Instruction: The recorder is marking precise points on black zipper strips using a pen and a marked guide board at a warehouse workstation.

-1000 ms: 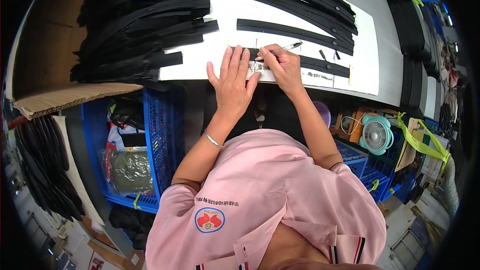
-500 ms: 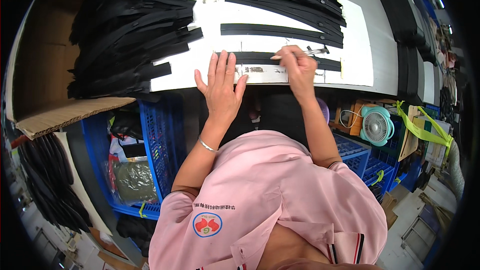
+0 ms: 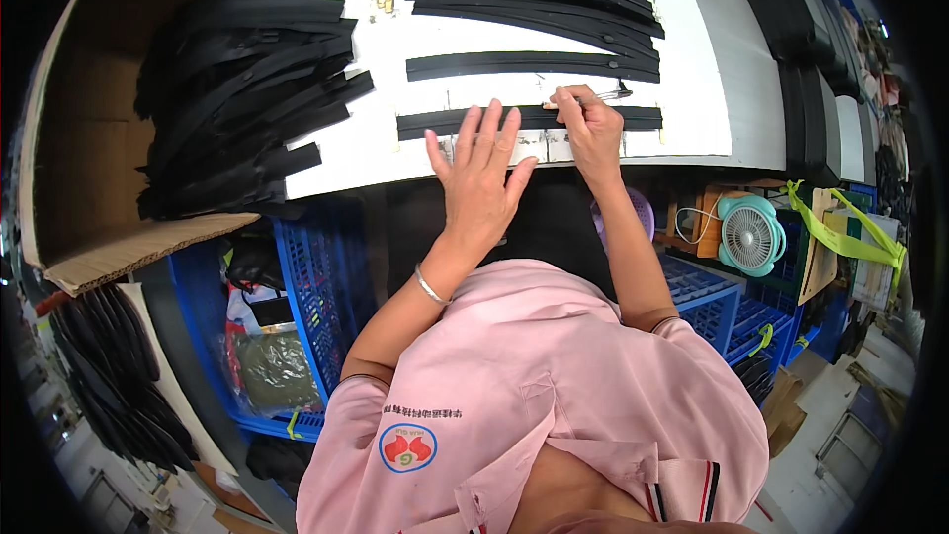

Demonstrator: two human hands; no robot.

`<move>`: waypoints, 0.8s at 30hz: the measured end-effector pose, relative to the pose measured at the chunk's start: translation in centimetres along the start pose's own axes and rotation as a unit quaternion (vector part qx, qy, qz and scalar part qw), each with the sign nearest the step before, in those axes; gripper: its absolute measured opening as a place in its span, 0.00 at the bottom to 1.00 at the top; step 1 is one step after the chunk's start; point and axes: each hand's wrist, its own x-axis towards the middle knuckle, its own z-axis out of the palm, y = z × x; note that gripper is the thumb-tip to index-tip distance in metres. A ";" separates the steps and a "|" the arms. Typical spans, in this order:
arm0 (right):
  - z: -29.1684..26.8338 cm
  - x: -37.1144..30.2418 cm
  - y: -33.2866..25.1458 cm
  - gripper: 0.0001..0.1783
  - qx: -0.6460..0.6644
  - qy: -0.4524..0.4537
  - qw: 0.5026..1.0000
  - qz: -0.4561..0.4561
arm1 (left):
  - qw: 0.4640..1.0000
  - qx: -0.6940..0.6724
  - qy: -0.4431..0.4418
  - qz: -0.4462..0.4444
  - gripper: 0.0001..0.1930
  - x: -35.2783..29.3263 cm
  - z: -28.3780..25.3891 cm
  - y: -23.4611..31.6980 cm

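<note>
While the left hand (image 3: 479, 178) lay spread out on a long black strip (image 3: 534, 117), the right hand (image 3: 593, 133) pinched a pen (image 3: 614, 94) close by it. The strip sat near the front edge of a white board (image 3: 692, 89) on the table (image 3: 756, 129), with more strips (image 3: 534, 65) behind.

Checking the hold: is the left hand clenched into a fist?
No, the left hand lies open across a long, narrow black fabric strip.

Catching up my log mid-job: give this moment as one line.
left hand: spread, on black strip | right hand: gripping pen-like tool by strip's far edge | white board: under strip | other strips: beyond
</note>
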 end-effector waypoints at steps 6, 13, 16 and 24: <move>0.2 0.1 -0.2 0.09 -0.019 0.000 0.999 -0.045 | 1.000 0.014 -0.015 -0.002 0.26 0.1 1.2 0.3; -0.3 -0.2 0.6 0.09 0.040 -0.015 0.999 -0.023 | 1.000 0.025 -0.014 -0.001 0.26 0.0 1.5 0.2; -0.3 -0.1 1.0 0.09 0.031 -0.036 0.998 -0.048 | 0.999 0.033 -0.012 0.003 0.26 0.0 1.5 0.2; -1.0 -0.1 0.3 0.11 -0.029 -0.089 0.994 -0.061 | 0.999 0.041 -0.017 0.003 0.27 0.1 1.5 0.2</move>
